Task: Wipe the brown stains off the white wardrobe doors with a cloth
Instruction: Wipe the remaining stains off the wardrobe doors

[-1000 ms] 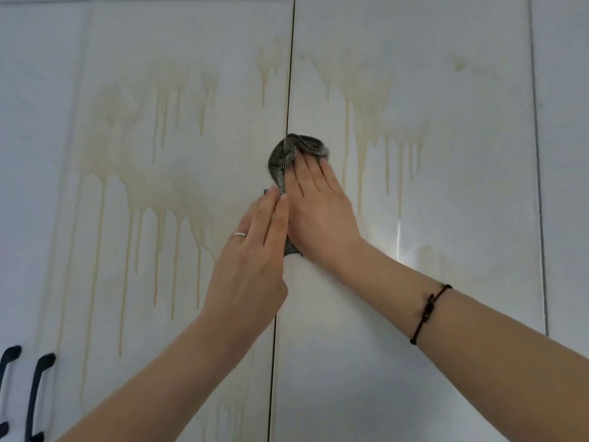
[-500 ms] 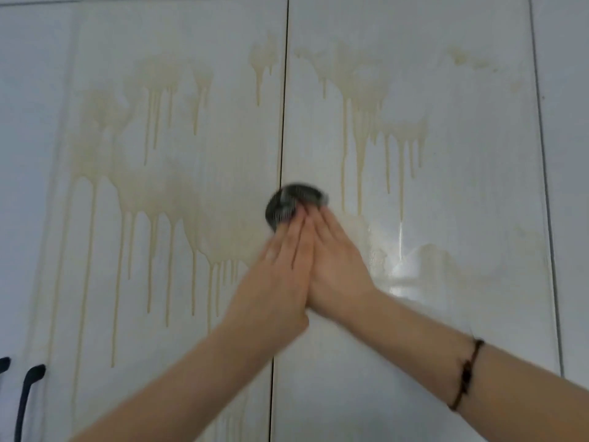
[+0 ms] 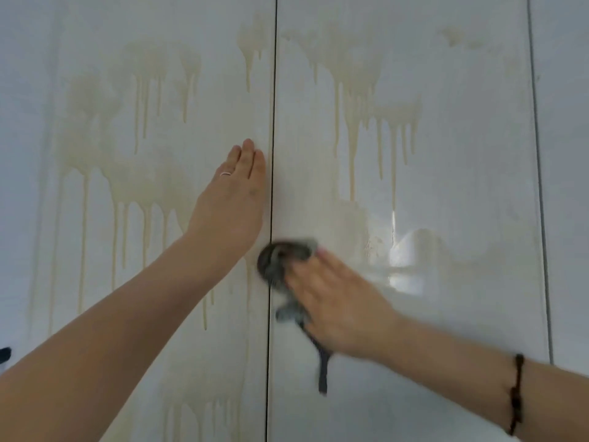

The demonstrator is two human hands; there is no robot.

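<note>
Right hand [image 3: 334,301] is doing the gripping. Its fingers are lying fairly straight and slightly spread, pressing the cloth [image 3: 280,263] flat against the right door [image 3: 446,186], not pinching it. Motion blur is hiding the thumb, so cannot tell if it is hooking the fabric. Cloth is bunching grey under the fingertips, its rounded end overlapping the seam [image 3: 273,138] between the doors and a thin tail dangling below the palm.

Left hand [image 3: 232,199] is holding nothing. Palm is flat with fingers pressed together on the left door [image 3: 98,266], just beside the seam, above and left of the cloth, looking like it is bracing. Ring [image 3: 225,173] is showing on one finger; bracelet [image 3: 516,393] is on the right wrist.

Key relation: the nearest brown stains [image 3: 366,116] are sitting up from the cloth on the right door, drips running vertically, their lower ends close above it. So the coming stroke is likely going upward, along the drips' long axis. A glossy patch [image 3: 414,260] right of the hand is looking already wiped.

The left door's streaks [image 3: 143,202] are lying across the seam, nearer the empty left hand, apart from the cloth and looking untouched. Judging progress: early, most staining remaining. Dark handle [image 3: 4,354] is peeking in at the far left edge.
</note>
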